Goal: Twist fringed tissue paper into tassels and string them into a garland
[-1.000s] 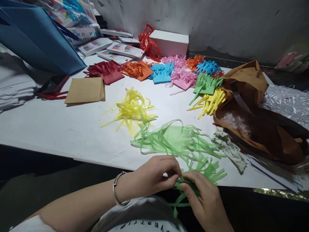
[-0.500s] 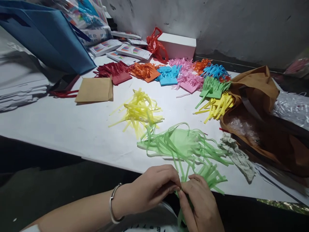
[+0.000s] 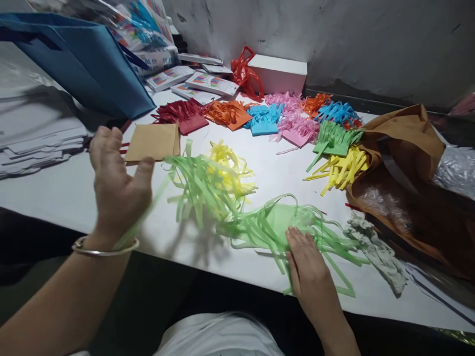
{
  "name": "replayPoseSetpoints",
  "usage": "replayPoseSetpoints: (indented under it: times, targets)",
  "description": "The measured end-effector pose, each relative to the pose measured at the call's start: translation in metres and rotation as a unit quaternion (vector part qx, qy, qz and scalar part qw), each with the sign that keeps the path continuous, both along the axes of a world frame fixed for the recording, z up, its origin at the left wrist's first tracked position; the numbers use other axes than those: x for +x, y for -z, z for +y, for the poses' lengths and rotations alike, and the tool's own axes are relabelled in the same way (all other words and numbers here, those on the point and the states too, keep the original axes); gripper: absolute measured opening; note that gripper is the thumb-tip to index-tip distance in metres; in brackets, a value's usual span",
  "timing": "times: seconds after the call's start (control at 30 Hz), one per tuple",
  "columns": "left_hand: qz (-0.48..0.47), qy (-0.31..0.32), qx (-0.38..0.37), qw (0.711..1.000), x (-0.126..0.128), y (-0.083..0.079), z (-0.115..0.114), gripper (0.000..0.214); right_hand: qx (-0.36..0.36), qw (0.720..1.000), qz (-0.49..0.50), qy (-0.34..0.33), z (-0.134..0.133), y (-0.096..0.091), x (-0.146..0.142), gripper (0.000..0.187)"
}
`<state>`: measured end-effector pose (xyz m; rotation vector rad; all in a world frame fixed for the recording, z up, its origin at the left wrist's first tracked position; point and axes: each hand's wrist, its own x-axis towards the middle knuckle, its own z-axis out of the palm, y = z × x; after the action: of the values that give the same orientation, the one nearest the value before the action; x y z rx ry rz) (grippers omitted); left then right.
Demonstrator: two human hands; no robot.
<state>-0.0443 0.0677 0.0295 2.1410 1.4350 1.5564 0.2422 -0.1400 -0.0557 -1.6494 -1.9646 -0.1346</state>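
Note:
My left hand (image 3: 120,185) is raised over the left part of the table, thumb spread from the fingers, with nothing seen in its grasp. Just right of it, a blurred bunch of light green fringed strips (image 3: 200,185) partly covers a yellow fringed bunch (image 3: 232,165) and casts a shadow on the table. One green strip trails from the bunch to my left wrist. At the near edge, my right hand (image 3: 309,267) lies with outstretched fingers on a second pile of light green strips (image 3: 285,220); its palm side is hidden.
Behind lie fringed bunches in dark red (image 3: 181,116), orange (image 3: 230,114), blue (image 3: 264,118), pink (image 3: 299,129), green (image 3: 337,138) and yellow (image 3: 347,168). A tan envelope (image 3: 154,141) and blue bag (image 3: 85,64) stand left; a brown bag (image 3: 401,128) and crumpled cloth (image 3: 374,252) lie right.
My hands were together at the near edge over green strips. My left hand has swung up and left and opened; a green bunch now overlaps the yellow one. My right hand moved onto the green pile.

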Motion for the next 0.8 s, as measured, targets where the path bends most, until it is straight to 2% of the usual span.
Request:
replayPoseSetpoints:
  times: [0.03,0.07,0.1,0.13,0.17,0.2,0.27,0.33,0.4,0.5,0.57,0.63,0.7,0.73,0.77,0.8]
  targets:
    - [0.062,0.010,0.050,0.997,0.008,0.003,-0.008,0.048,-0.005,1.000,-0.022,0.001,0.004,0.003,-0.001,0.046]
    - [0.096,0.051,0.090,0.990,0.021,0.008,-0.020,0.048,-0.009,0.999,-0.038,0.002,0.008,0.007,-0.001,0.045]
    - [0.140,0.142,0.085,0.976,0.036,0.014,-0.034,0.044,-0.014,0.999,-0.050,0.001,0.009,0.009,-0.002,0.044]
    - [0.210,0.262,0.050,0.941,0.053,0.021,-0.048,0.042,-0.021,0.998,-0.056,-0.003,0.010,0.011,-0.002,0.043]
    - [0.276,0.353,0.049,0.893,0.070,0.029,-0.061,0.041,-0.029,0.998,-0.059,-0.009,0.010,0.012,-0.002,0.041]
    - [0.333,0.408,0.038,0.849,0.086,0.036,-0.071,0.043,-0.038,0.997,-0.061,-0.016,0.008,0.013,-0.002,0.040]
    - [0.409,0.457,0.030,0.790,0.110,0.047,-0.079,0.048,-0.050,0.996,-0.064,-0.024,0.002,0.012,0.000,0.039]
    - [0.445,0.457,0.024,0.770,0.119,0.052,-0.074,0.042,-0.048,0.996,-0.066,-0.021,-0.006,0.011,0.003,0.042]
    - [0.455,0.445,0.018,0.771,0.113,0.052,-0.061,0.032,-0.046,0.997,-0.064,-0.011,-0.014,0.010,0.008,0.049]
    - [0.435,0.421,0.012,0.796,0.085,0.047,-0.034,0.035,-0.049,0.997,-0.058,0.006,-0.024,0.009,0.013,0.054]
    - [0.422,0.370,0.006,0.828,0.063,0.044,-0.019,0.032,-0.048,0.997,-0.054,0.013,-0.029,0.009,0.016,0.054]
    - [0.394,0.257,0.014,0.882,0.046,0.044,-0.013,0.032,-0.040,0.998,-0.051,0.016,-0.031,0.008,0.017,0.052]
    - [0.348,0.150,0.029,0.925,0.042,0.044,-0.020,0.027,-0.027,0.998,-0.049,0.016,-0.032,0.007,0.017,0.048]
    - [0.330,0.140,0.034,0.933,0.046,0.044,-0.029,0.023,-0.020,0.998,-0.048,0.019,-0.032,0.005,0.016,0.045]
    - [0.326,0.167,0.031,0.930,0.052,0.045,-0.041,0.026,-0.013,0.998,-0.048,0.023,-0.032,0.004,0.015,0.041]
    - [0.332,0.226,0.023,0.916,0.061,0.046,-0.055,0.034,-0.009,0.998,-0.046,0.031,-0.032,0.002,0.013,0.036]
